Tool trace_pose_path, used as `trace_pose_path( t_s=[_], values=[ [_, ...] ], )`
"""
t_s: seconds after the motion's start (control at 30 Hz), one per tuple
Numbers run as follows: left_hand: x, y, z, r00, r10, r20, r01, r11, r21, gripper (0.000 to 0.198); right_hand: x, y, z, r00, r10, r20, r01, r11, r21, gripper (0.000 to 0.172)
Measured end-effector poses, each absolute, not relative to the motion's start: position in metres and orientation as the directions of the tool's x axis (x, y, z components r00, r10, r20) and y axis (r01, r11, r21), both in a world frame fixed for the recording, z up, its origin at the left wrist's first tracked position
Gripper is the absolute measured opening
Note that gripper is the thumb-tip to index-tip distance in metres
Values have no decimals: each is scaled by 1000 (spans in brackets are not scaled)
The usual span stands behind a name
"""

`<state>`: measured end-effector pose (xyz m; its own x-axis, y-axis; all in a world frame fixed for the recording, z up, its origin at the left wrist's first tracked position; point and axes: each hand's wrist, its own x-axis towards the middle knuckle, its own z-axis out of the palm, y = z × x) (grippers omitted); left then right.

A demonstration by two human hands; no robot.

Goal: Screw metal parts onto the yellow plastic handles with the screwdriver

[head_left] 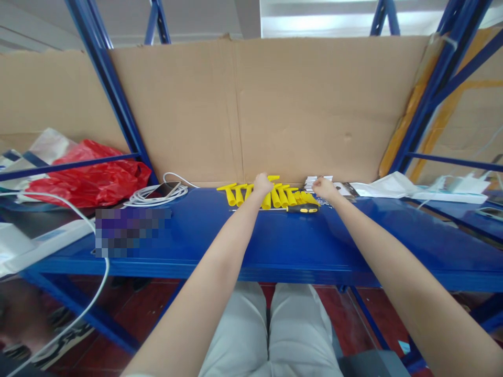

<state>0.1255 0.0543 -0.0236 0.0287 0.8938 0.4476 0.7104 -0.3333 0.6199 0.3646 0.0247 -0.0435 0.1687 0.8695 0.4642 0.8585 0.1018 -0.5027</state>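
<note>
Several yellow T-shaped plastic pieces (283,196) lie side by side in a row at the back of the blue shelf. My left hand (262,184) is over the middle of that row, its fingers curled closed; what they hold, if anything, is hidden. To the right, my right hand (323,186) is closed beside a stack of white pieces (310,182); anything in its fingers is too small to make out. Small silvery bits (323,202) are scattered just below it. A screwdriver (302,208) with a black and yellow handle lies in front of the yellow row, its shaft pointing left.
Cardboard (306,104) stands behind the shelf. At left are a coiled white cable (157,196), a red plastic bag (90,173) and a blurred-out item (126,230). A white plastic bag (387,186) and a power strip (451,195) lie at right, near a blue upright (428,94).
</note>
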Motion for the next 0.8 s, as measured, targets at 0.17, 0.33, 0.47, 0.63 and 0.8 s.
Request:
trace_pose_path(
  t_s=[0.17, 0.33, 0.47, 0.63, 0.8],
  values=[
    [120, 60, -14, -93, 851, 517, 667, -332, 667, 56, 365, 1, -30, 159, 861, 483, 781, 190, -596, 14],
    [93, 46, -1, -77, 827, 557, 645, -385, 660, 51, 364, -27, -21, 88, 908, 409, 747, 212, -631, 10],
    [73, 24, 4, -26, 887, 461, 620, -348, 703, 39, 363, -42, -21, 59, 941, 335, 713, 194, -673, 15],
    [76, 1, -1, 40, 951, 307, 735, -236, 636, 31, 363, -51, -25, 54, 946, 320, 708, 190, -680, 18],
    [105, -21, -10, 208, 968, 140, 901, -245, 359, 38, 361, -55, -29, 68, 952, 299, 666, 180, -724, 20]
  ],
)
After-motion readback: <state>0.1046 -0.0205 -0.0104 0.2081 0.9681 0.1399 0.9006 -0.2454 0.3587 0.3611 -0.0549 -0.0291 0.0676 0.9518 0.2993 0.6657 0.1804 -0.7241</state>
